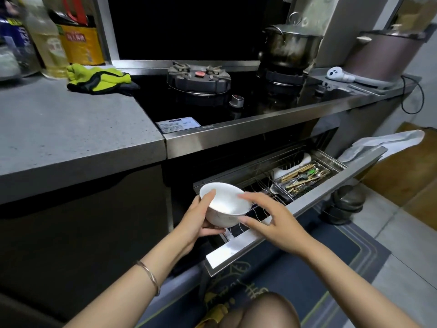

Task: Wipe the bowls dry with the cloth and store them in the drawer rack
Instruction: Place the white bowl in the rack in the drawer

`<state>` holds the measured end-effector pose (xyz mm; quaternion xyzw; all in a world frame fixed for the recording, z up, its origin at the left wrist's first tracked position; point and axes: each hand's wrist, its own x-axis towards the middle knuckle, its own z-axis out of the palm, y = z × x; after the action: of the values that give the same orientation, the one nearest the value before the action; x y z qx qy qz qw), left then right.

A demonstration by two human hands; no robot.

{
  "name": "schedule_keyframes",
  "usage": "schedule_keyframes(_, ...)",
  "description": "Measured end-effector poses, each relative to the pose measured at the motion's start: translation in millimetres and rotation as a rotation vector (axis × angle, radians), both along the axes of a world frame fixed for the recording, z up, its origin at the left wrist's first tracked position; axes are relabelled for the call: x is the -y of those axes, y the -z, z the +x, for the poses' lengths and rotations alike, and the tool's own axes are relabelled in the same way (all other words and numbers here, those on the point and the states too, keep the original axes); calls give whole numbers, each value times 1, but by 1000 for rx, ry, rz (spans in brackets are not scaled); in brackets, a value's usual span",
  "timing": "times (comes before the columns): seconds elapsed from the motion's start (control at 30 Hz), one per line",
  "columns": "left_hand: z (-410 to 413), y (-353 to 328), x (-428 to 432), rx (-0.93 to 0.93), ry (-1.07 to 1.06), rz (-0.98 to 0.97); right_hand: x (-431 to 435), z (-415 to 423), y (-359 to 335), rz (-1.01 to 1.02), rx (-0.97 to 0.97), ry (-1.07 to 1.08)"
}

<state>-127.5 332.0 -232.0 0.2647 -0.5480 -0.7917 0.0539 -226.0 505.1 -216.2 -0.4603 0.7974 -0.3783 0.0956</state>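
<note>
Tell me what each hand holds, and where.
Left hand grips the round white ceramic bowl, thumb over its rim, fingers under its base. Right hand, open, holds nothing.

I saw the white bowl tilted, its mouth turned up and towards me, the inside plain and glossy. It sat cupped from below in my left grip, thumb on the rim, above the left end of the open drawer. The drawer rack, thin wire prongs in a steel drawer, stood pulled out beneath it. The pale cloth lay draped over the drawer's right front corner.
</note>
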Motion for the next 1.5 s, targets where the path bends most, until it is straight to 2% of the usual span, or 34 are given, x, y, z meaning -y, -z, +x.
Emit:
schedule_keyframes(0.13, -24, 8, -3, 40, 68, -14, 20, -20, 12, 130, 71, -71)
schedule_keyframes(0.23, -44, 16, 2, 90, 72, -11, 30, -42, 18, 45, 223, -79)
schedule_keyframes(0.27, -50, 22, 5, 113, 86, -73, 32, -51, 21, -2, 307, -44)
schedule_keyframes(0.3, -56, 30, 9, 144, 107, -192, 35, -63, 25, -46, 397, 4)
schedule_keyframes(0.37, -64, 50, 18, 211, 163, -565, 43, -88, 37, -83, 582, 127)
schedule_keyframes(0.43, -66, 73, 26, 271, 260, -913, 53, -110, 46, -48, 694, 251)
schedule_keyframes(0.5, -69, 94, 31, 324, 348, -1143, 67, -127, 57, -10, 773, 334)
schedule_keyframes(0.6, -73, 117, 39, 420, 418, -1335, 93, -144, 78, -13, 987, 440)
schedule_keyframes(0.7, -77, 127, 46, 460, 417, -1342, 120, -156, 98, 77, 1111, 477)
schedule_keyframes(0.87, -80, 129, 47, 436, 391, -1340, 156, -163, 133, 221, 1136, 482)
schedule_keyframes(1.5, -79, 132, 47, 425, 404, -1388, 177, -154, 158, 193, 1117, 514)
